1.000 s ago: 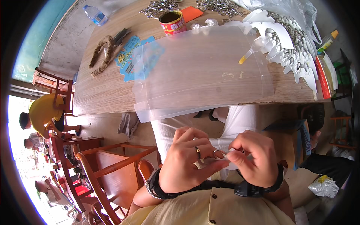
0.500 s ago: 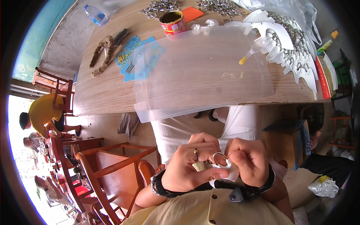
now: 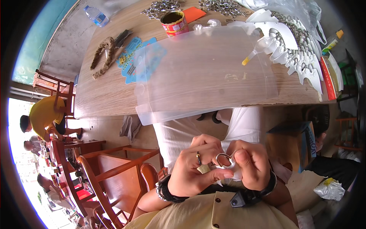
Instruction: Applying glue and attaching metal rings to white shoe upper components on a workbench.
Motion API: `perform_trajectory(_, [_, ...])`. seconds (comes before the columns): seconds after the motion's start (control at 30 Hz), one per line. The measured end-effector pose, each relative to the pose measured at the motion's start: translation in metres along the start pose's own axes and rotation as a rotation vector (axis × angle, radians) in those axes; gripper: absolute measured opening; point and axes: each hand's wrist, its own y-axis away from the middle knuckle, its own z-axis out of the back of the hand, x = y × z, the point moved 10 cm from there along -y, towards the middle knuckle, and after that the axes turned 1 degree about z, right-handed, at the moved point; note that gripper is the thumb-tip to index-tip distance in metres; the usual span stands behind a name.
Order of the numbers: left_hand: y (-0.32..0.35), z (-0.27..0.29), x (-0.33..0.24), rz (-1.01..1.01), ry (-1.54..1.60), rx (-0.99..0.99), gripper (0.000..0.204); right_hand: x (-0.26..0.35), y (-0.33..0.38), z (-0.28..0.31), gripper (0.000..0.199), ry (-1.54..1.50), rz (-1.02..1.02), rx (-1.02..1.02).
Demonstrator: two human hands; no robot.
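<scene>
Over my lap, in front of the table edge, my two hands meet around one small thing. It is a soft-looking white piece [image 3: 237, 174] with a curved metal ring [image 3: 223, 159] at its upper side. My left hand [image 3: 196, 168] is closed on it, the thumb pressing its lower left side and the fingers curled behind. My right hand [image 3: 252, 162] pinches its right side, thumb bent over the edge by the ring. A pale piece between the left fingers is mostly hidden.
A translucent plastic sheet [image 3: 206, 76] covers the table's front, with a yellow-tipped tool [image 3: 255, 53] on it. Behind stand an open red tin [image 3: 174, 23] and heaps of metal rings [image 3: 162, 8]. White pieces with rings [image 3: 301, 57] lie right. A wooden chair [image 3: 118, 179] stands left.
My right thumb has shifted up along the white piece, closer to the ring. The ring has tilted and moved slightly left; my left hand has barely moved.
</scene>
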Motion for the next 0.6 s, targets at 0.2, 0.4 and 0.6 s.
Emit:
perform_trajectory(0.2, [0.002, -0.006, -0.001, -0.092, 0.030, -0.010, 0.024, -0.037, 0.009, -0.023, 0.040, -0.571, -0.260, 0.101])
perform_trajectory(0.4, [0.004, -0.005, 0.001, -0.157, 0.052, 0.000, 0.027, -0.044, 0.014, -0.031, 0.041, -0.596, -0.221, 0.093])
perform_trajectory(0.6, [-0.002, -0.005, 0.002, -0.184, -0.062, -0.035, 0.022, -0.048, 0.014, -0.024, 0.038, -0.553, -0.236, -0.059])
